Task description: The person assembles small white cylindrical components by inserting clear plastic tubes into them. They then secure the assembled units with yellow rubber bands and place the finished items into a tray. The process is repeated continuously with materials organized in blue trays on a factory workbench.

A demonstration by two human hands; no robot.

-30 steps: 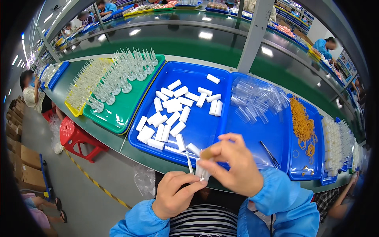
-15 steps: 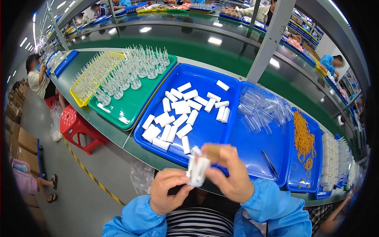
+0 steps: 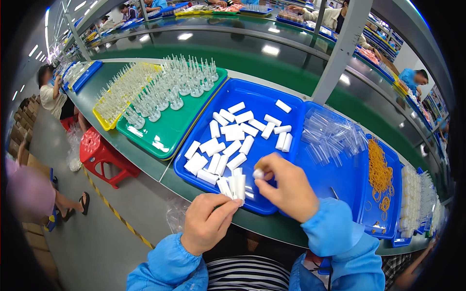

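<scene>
My left hand is closed, fingertips pinching the bottom of a cluster of white cylinders that stand upright side by side. What joins them at the base is hidden by the fingers. To its right, my right hand holds one short white cylinder between thumb and fingers, its end showing. The held cylinder is apart from the cluster. Both hands are over the near edge of a blue tray, where many loose white cylinders lie scattered.
On the left, a green tray and a yellow tray carry clear spiked parts. Blue trays on the right hold clear tubes, orange rubber bands and tweezers. A metal post rises behind; a red stool stands left.
My right hand has moved up and away from the cluster and now shows a white cylinder in its pinch. My left hand has shifted slightly up and right with the cluster.
</scene>
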